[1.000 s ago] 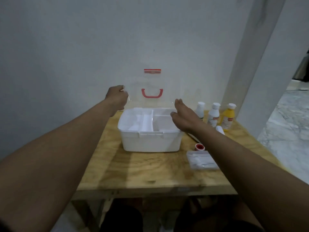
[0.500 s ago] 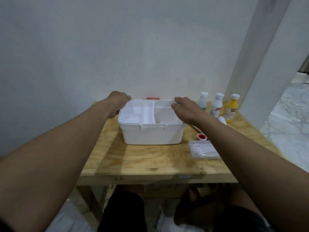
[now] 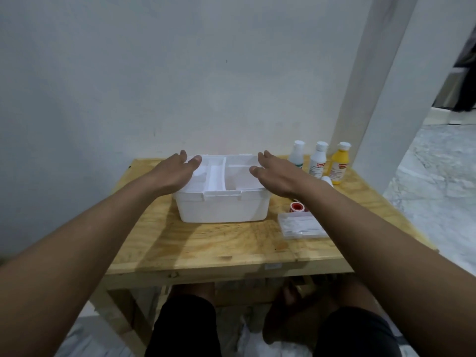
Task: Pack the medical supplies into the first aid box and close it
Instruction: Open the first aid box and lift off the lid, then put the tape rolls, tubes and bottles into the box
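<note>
A white first aid box (image 3: 221, 210) stands open on the wooden table (image 3: 206, 243), with a white divided tray (image 3: 231, 176) in its top. Its lid is out of sight behind it. My left hand (image 3: 175, 173) hovers flat over the box's left side, fingers apart, holding nothing. My right hand (image 3: 275, 176) hovers over the right side the same way. To the right stand two white bottles (image 3: 297, 153) (image 3: 318, 162) and a yellow bottle (image 3: 339, 163). A red tape roll (image 3: 296, 207) and a clear flat case (image 3: 301, 225) lie nearer me.
A small white object (image 3: 327, 180) lies by the bottles, partly behind my right arm. The table stands against a white wall, with a white pillar (image 3: 360, 99) at the right. My knees (image 3: 185, 325) are under the front edge.
The clear lid with the red handle, upright a second ago, has dropped back out of sight. Both hands have let go and opened flat over the box.
</note>
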### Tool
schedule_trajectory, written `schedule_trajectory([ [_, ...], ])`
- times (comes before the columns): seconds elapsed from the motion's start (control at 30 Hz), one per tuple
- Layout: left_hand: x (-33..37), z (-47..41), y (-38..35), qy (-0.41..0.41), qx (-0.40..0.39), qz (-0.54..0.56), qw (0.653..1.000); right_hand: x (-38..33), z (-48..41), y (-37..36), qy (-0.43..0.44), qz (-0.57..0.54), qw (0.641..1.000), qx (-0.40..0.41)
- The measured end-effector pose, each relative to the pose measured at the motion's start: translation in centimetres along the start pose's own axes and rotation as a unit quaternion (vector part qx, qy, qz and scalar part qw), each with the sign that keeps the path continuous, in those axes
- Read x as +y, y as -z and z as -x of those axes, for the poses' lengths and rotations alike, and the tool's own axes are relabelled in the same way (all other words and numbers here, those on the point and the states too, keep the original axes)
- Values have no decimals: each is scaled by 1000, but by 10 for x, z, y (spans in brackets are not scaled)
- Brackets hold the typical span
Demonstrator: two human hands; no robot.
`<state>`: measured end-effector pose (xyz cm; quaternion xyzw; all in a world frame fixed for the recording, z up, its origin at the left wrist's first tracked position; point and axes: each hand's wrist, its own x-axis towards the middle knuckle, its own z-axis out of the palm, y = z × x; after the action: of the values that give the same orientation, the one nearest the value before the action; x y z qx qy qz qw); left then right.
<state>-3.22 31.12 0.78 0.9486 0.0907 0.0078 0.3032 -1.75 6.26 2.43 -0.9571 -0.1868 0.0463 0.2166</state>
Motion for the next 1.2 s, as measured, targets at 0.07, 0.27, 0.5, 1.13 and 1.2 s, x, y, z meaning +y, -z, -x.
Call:
schedule_trajectory([
  [0.07,1,3,-1,-9,2,-14,1000,1,2,-1,2,3,1000,2],
  [0.27,8,15,-4,-74,99,-12,992,3,8,-2,12,-15,1000,23],
  [0.5,36,48,-26,-146,223,-120,956,16,43,7,27,-12,998,58],
  [1.13,43,91,-93,-178,216,-287,916,63,141,-27,66,253,965,26],
  [1.2,43,91,-93,-176,220,-295,913,61,142,-22,51,241,969,15],
])
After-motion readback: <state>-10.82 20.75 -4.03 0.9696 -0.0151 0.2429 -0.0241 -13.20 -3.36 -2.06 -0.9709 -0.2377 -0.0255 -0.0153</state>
